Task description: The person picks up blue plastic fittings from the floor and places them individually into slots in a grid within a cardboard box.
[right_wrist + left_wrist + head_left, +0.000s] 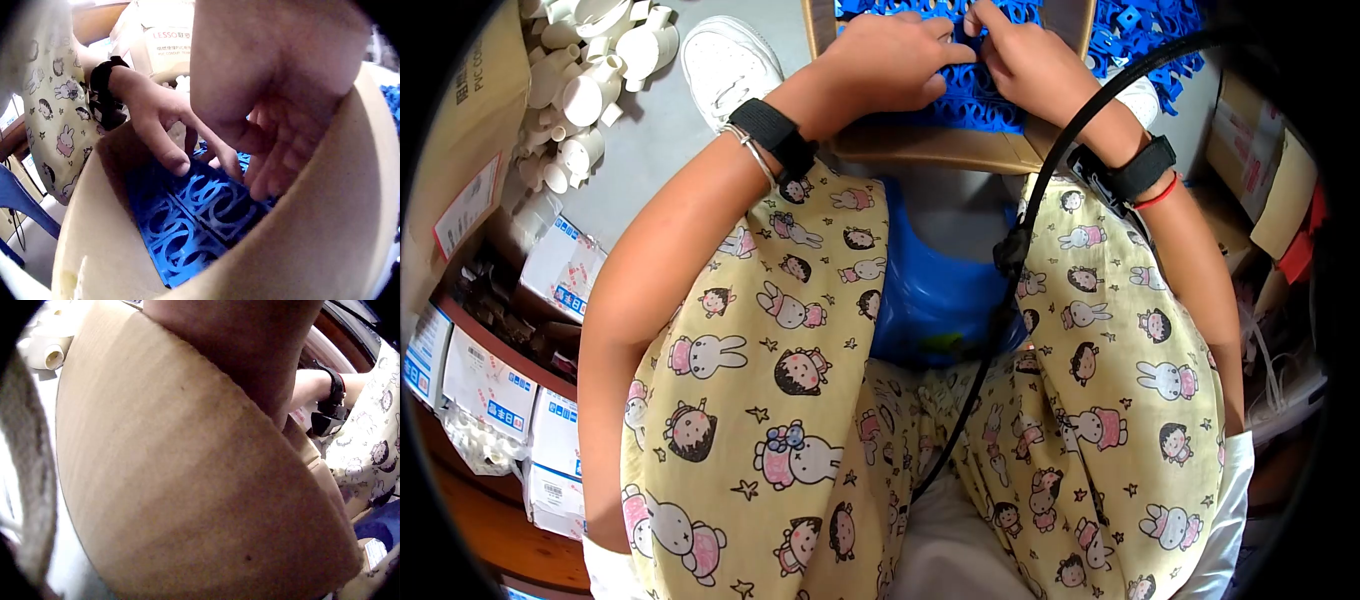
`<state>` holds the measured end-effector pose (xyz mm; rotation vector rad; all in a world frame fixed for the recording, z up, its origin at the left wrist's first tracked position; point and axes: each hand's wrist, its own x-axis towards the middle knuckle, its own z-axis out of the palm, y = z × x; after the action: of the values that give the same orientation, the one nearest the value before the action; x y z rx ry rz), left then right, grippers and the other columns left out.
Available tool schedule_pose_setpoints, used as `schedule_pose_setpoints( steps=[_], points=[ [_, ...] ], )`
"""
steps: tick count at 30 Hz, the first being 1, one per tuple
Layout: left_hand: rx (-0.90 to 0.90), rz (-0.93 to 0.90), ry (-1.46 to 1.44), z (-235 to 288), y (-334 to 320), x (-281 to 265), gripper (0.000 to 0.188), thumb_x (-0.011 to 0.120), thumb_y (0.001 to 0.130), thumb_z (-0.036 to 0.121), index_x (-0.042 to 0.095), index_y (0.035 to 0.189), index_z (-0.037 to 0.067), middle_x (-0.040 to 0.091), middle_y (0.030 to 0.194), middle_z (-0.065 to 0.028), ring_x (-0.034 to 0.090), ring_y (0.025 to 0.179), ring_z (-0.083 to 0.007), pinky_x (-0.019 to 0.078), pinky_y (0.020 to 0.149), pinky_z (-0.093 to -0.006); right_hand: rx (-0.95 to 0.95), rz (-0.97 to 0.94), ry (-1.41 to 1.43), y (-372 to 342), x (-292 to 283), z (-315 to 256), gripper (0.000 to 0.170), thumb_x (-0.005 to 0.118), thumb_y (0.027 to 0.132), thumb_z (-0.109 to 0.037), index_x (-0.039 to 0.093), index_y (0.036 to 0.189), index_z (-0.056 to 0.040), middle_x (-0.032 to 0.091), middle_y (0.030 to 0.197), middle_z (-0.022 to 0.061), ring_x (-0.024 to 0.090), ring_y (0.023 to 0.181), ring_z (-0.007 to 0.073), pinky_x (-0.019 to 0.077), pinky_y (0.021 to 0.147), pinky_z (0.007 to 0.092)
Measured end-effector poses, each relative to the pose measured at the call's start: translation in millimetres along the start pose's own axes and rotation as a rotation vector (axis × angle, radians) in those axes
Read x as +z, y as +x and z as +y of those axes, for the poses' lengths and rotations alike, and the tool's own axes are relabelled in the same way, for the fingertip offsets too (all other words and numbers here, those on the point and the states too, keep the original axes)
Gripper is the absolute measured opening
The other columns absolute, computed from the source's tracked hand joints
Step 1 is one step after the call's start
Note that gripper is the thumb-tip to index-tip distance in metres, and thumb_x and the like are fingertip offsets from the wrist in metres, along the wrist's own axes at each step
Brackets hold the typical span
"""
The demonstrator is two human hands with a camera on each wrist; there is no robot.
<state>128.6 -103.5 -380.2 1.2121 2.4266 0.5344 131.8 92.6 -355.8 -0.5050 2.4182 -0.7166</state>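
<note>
Patterned yellow cloth [800, 370] covers the person's lap. Beyond it, interlocked blue plastic pieces [975, 110] lie in rows inside a cardboard box [930, 148], up to its near edge. The left hand [890, 60], thumb spread wide from its fingers, touches them. The right hand [1035, 70] reaches in beside it, fingers bent; whether it grips anything cannot be told. White fittings [585, 100] lie on the floor, left of the box.

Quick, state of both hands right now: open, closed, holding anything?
Left hand: open, fingers spread at the blue plastic ring-patterned pieces in the brown cardboard box.
Right hand: fingers bent downward; cannot tell if it holds anything.
</note>
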Motion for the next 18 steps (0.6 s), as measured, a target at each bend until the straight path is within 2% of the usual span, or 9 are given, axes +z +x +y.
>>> schedule_pose_setpoints(
  steps=[2,3,4,6,7,11,13,16,18],
  points=[
    [-0.009,-0.052,-0.012,-1.9,-0.1,2.7,0.035,0.059,0.082,0.022,0.061,0.117,0.023,0.061,0.103,-0.0043,0.062,0.095,-0.0230,0.0549,0.071,-0.0373,-0.113,0.070,-0.015,4.3,1.7,5.9,0.017,0.064,0.080,-0.015,0.059,0.090,-0.0028,0.062,0.070,0.0153,0.064,0.068,0.0357,0.0500,0.059,0.0441],
    [-0.004,-0.051,-0.005,-1.7,0.2,3.4,0.037,0.059,0.081,0.022,0.061,0.119,0.024,0.060,0.104,-0.0042,0.062,0.094,-0.0231,0.0549,0.071,-0.0374,0.073,-0.025,0.035,3.7,-7.4,4.7,0.022,0.067,0.077,-0.017,0.056,0.092,-0.0047,0.062,0.072,0.0122,0.063,0.074,0.0321,0.0481,0.066,0.0424],
    [-0.014,-0.039,-0.006,-2.0,0.6,4.1,0.037,0.059,0.081,0.022,0.061,0.119,0.024,0.060,0.104,-0.0042,0.062,0.094,-0.0231,0.0549,0.071,-0.0374,0.064,-0.031,0.024,4.4,-16.5,3.6,0.022,0.067,0.077,-0.017,0.056,0.092,-0.0047,0.062,0.072,0.0122,0.063,0.074,0.0321,0.0481,0.066,0.0424],
    [-0.034,-0.115,-0.016,-0.5,1.0,0.7,0.039,0.060,0.081,0.021,0.062,0.119,0.025,0.060,0.105,-0.0043,0.062,0.094,-0.0231,0.0548,0.072,-0.0372,-0.233,0.358,-0.119,5.0,-34.0,2.2,0.012,0.052,0.075,0.001,0.055,0.087,-0.0022,0.060,0.074,0.0202,0.058,0.074,0.0394,0.0470,0.065,0.0468],
    [-0.043,-0.106,-0.018,0.4,1.2,-0.7,0.039,0.060,0.081,0.021,0.062,0.119,0.025,0.060,0.105,-0.0043,0.062,0.094,-0.0231,0.0548,0.072,-0.0372,-0.150,0.389,-0.166,4.7,-43.3,1.0,0.011,0.053,0.071,0.003,0.058,0.079,-0.0027,0.059,0.078,0.0169,0.054,0.079,0.0369,0.0458,0.071,0.0431],
    [-0.058,-0.123,-0.008,0.4,0.2,-1.2,0.041,0.061,0.080,0.020,0.063,0.120,0.026,0.059,0.107,-0.0047,0.061,0.096,-0.0234,0.0550,0.072,-0.0382,-0.160,0.269,-0.403,7.4,-53.9,4.8,0.010,0.060,0.069,-0.003,0.057,0.078,-0.0044,0.056,0.079,0.0125,0.051,0.084,0.0322,0.0427,0.076,0.0395],
    [-0.063,-0.127,-0.015,0.0,-0.1,-1.0,0.041,0.060,0.080,0.020,0.063,0.120,0.026,0.059,0.107,-0.0047,0.061,0.096,-0.0235,0.0550,0.072,-0.0385,-0.239,0.095,-0.638,5.3,-47.1,2.4,0.015,0.066,0.066,-0.011,0.058,0.078,-0.0067,0.055,0.079,0.0095,0.051,0.086,0.0282,0.0403,0.080,0.0383],
    [-0.056,-0.101,0.001,0.6,-1.2,0.3,0.041,0.060,0.080,0.021,0.063,0.120,0.026,0.059,0.106,-0.0043,0.061,0.096,-0.0236,0.0551,0.072,-0.0390,-0.216,0.069,-0.762,5.8,-29.9,6.9,0.021,0.070,0.064,-0.017,0.058,0.078,-0.0075,0.056,0.079,0.0084,0.052,0.086,0.0260,0.0386,0.082,0.0384],
    [-0.070,-0.123,0.003,0.7,-1.0,-0.3,0.040,0.060,0.080,0.021,0.063,0.120,0.026,0.059,0.105,-0.0043,0.061,0.096,-0.0234,0.0551,0.073,-0.0385,-0.222,0.058,-0.786,6.6,-26.8,9.9,0.020,0.068,0.067,-0.017,0.057,0.078,-0.0057,0.056,0.079,0.0088,0.052,0.085,0.0256,0.0406,0.079,0.0366]
  ],
)
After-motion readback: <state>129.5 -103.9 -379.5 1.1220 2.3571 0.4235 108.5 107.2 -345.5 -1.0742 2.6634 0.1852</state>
